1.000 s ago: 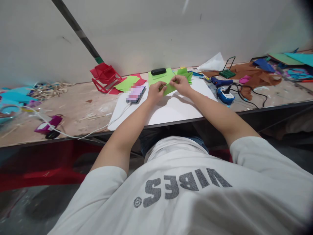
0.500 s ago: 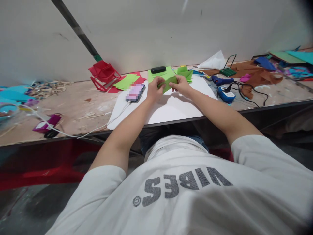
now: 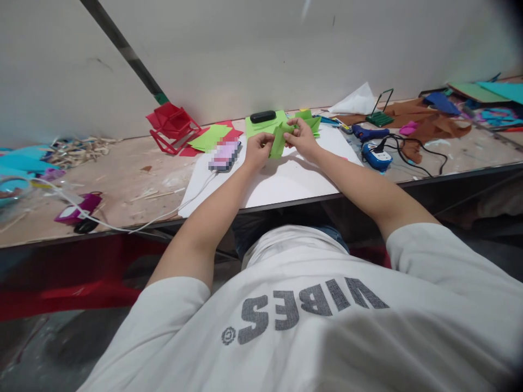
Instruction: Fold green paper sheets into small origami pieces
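A folded piece of green paper point(image 3: 278, 142) is held above a white sheet point(image 3: 286, 182) between my two hands. My left hand point(image 3: 259, 149) pinches its left edge, fingertips closed on it. On the other side, my right hand point(image 3: 301, 137) grips the upper right part between thumb and fingers. Just behind the right hand lies another folded green paper piece point(image 3: 314, 126), partly hidden by it. A flat green sheet point(image 3: 254, 128) with a black oblong case point(image 3: 263, 116) on top is behind my hands. Left of my left hand rests a phone point(image 3: 226, 156) with a white cable.
At left stand a red folded chair-like model point(image 3: 171, 124), red sheets point(image 3: 191, 149), a pile of wooden sticks point(image 3: 79, 151) and a purple power adapter point(image 3: 79, 209). At right are a blue glue gun point(image 3: 371, 134), a blue socket block point(image 3: 376, 157) with black cable, and brown scraps point(image 3: 439, 126).
The green paper has turned from lying wide across my hands to standing more upright. My right hand has risen slightly, gripping it higher; my left hand now holds its left edge.
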The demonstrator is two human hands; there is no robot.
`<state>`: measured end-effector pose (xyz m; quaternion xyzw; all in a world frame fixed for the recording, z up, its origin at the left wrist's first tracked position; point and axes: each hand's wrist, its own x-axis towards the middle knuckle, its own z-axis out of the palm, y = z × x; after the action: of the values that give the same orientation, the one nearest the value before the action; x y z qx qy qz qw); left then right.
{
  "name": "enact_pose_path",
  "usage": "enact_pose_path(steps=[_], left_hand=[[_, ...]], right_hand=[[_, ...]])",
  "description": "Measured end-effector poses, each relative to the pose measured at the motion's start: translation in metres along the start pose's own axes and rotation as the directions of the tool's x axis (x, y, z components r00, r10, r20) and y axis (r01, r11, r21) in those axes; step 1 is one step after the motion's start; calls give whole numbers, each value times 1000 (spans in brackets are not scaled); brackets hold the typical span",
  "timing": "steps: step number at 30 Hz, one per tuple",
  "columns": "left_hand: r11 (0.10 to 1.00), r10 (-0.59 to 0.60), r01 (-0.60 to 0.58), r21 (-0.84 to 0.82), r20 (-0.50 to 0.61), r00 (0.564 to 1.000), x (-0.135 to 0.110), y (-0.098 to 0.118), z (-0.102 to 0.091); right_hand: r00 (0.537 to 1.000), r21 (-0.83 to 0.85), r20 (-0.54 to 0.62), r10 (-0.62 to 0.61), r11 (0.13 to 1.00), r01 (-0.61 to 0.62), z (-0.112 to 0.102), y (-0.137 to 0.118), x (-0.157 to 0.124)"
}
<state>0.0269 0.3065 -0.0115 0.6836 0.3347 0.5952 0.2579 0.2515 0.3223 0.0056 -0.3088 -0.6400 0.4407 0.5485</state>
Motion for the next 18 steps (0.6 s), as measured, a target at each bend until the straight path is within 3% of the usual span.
enact_pose_path(steps=[5,11,18], left_hand=[[999,-21,21,26,3,1000,0,4,0],[992,-39,35,125,29,999,-2,7,1],[975,-37,32,221,20,999,-4,8,-2]], right_hand=[[1000,-103,-17,-12,995,10,1,-1,0],[997,-169,67,-39,984,50,4,-11,-6],[994,-90,93,-49,994,58,1,-3,-3]])
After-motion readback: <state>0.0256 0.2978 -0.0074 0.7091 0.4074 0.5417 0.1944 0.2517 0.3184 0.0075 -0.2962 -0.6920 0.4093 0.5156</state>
